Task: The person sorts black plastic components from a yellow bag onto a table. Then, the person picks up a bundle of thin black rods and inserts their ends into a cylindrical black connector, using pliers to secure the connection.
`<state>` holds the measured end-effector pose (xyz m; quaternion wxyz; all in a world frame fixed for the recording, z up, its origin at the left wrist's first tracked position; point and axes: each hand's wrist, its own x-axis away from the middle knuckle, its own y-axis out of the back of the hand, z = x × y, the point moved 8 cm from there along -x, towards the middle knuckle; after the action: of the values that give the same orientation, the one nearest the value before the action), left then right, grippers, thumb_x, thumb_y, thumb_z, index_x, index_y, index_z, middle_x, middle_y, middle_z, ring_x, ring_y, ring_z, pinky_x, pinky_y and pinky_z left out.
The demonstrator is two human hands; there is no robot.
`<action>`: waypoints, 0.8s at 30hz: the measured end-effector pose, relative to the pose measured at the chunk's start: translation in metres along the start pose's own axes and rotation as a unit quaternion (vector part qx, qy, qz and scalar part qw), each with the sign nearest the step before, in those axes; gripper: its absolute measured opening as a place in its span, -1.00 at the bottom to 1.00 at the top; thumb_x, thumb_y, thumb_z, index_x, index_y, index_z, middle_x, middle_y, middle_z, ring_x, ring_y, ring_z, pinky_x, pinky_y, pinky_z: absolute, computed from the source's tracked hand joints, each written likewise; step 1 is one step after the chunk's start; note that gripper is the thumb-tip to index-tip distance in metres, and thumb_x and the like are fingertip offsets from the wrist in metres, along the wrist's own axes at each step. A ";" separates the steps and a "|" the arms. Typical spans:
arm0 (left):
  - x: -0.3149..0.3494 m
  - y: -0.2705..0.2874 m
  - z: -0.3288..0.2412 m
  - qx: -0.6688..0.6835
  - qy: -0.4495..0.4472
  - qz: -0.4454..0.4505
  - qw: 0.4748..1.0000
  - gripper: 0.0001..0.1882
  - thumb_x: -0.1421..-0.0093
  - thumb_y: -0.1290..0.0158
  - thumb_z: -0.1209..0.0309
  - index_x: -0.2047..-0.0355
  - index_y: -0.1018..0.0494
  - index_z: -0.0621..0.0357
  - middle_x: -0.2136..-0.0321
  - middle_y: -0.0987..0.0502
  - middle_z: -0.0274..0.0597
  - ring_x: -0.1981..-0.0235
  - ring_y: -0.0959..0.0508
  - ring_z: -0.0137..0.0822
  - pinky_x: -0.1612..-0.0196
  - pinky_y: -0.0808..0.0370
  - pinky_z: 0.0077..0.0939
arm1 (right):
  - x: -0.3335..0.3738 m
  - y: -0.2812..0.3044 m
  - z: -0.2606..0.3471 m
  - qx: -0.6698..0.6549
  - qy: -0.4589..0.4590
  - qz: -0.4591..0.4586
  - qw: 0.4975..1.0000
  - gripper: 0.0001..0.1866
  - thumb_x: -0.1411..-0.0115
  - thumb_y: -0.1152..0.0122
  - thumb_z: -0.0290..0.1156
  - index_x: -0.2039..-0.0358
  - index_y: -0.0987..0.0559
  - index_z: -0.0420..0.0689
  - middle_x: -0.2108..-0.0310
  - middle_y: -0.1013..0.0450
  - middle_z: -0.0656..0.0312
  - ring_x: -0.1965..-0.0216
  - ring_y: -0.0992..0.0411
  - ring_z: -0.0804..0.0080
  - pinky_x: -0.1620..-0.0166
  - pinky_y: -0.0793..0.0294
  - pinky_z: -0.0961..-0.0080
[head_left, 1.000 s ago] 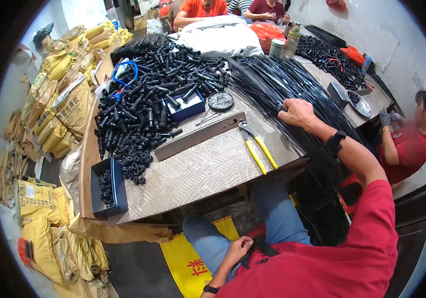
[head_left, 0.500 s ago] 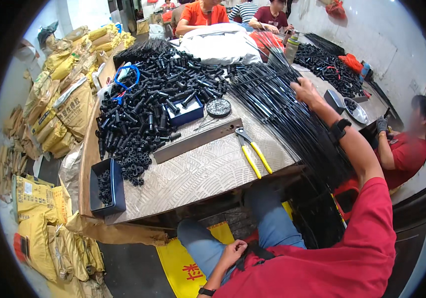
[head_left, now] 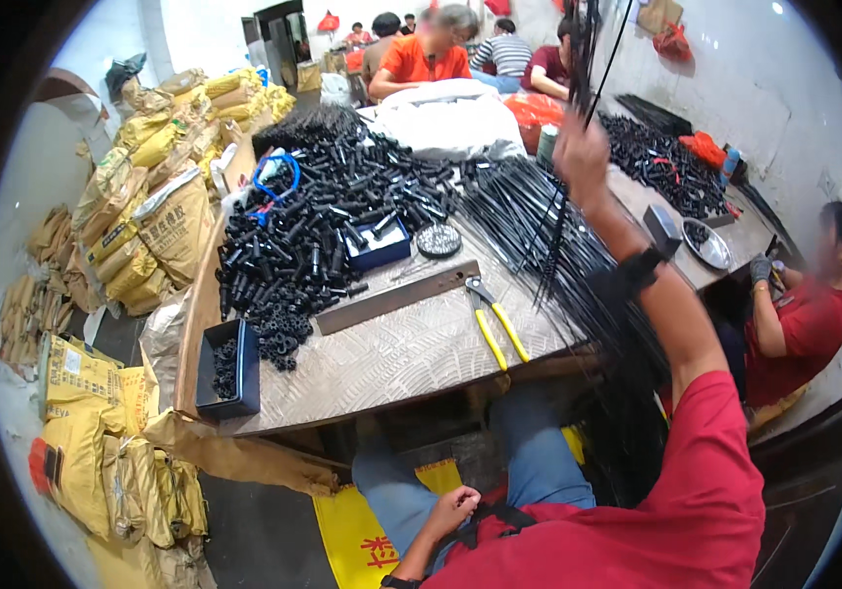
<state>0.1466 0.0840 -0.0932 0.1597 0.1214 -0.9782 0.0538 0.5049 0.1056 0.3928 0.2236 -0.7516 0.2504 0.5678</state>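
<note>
head view: right hand point(head_left: 581, 149) now raised off the rod pile point(head_left: 548, 231), fingers apparently closed on several thin black rods point(head_left: 593, 59). left hand point(head_left: 452, 510) rests loosely curled, empty, on the lap.

The near strip of the table point(head_left: 381, 368) is open, broken only by the yellow-handled pliers point(head_left: 495, 324) and a flat metal bar point(head_left: 396, 297) lying across it. Behind the bar, a dense heap of black tube pieces point(head_left: 318, 211) blocks the left and centre. A dark tray point(head_left: 227, 368) occupies the near left corner. The spread of long black rods point(head_left: 539, 231) covers the right side, with the raised right hand point(head_left: 581, 157) and its lifted rods above it. Yellow sacks point(head_left: 136, 236) close off the left aisle.
</note>
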 end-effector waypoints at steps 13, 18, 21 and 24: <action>0.023 0.021 -0.389 -0.087 -0.301 0.038 0.949 -0.79 -0.17 0.02 0.41 0.29 -0.41 0.34 0.45 -0.50 -0.23 0.39 -0.48 -0.51 0.30 -0.41 -0.65 | 0.020 0.012 0.095 -0.588 -0.419 0.448 0.528 -0.76 -0.21 0.05 -0.30 0.53 -0.27 -0.13 0.73 -0.26 0.37 0.85 -0.18 0.67 0.81 -0.12 0.73; -0.019 0.071 -0.460 0.038 -0.347 -0.176 0.920 -0.69 -0.14 -0.04 0.25 0.33 -0.42 0.33 0.47 -0.49 -0.22 0.39 -0.48 -0.46 0.19 -0.41 -0.64 | 0.028 0.077 0.164 -0.617 -0.360 0.504 0.486 -0.83 -0.19 0.05 -0.38 0.31 -0.31 -0.22 0.72 -0.27 0.35 0.78 -0.28 0.62 0.74 -0.25 0.66; -0.024 0.086 -0.455 0.145 -0.276 -0.129 0.941 -0.71 -0.17 0.01 0.21 0.39 -0.43 0.24 0.53 -0.50 -0.24 0.50 -0.51 -0.45 0.38 -0.49 -0.58 | 0.045 0.105 0.192 -0.600 -0.284 0.583 0.470 -0.74 -0.19 0.02 -0.36 0.17 -0.26 -0.21 0.66 -0.32 0.30 0.72 -0.35 0.55 0.64 -0.35 0.61; -0.019 0.108 -0.438 0.138 -0.274 -0.168 0.937 -0.73 -0.21 0.07 0.25 0.34 -0.41 0.24 0.52 -0.49 -0.28 0.48 -0.52 -0.45 0.41 -0.49 -0.60 | 0.069 0.110 0.200 -0.677 -0.227 0.637 0.289 -0.62 -0.20 0.00 -0.23 0.11 -0.29 -0.25 0.45 -0.43 0.18 0.53 -0.45 0.48 0.48 -0.45 0.53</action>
<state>0.2673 0.2555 0.3068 -0.1262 0.3145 -0.9324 0.1254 0.3031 0.1363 0.2690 -0.7495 -0.0808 0.1164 0.6467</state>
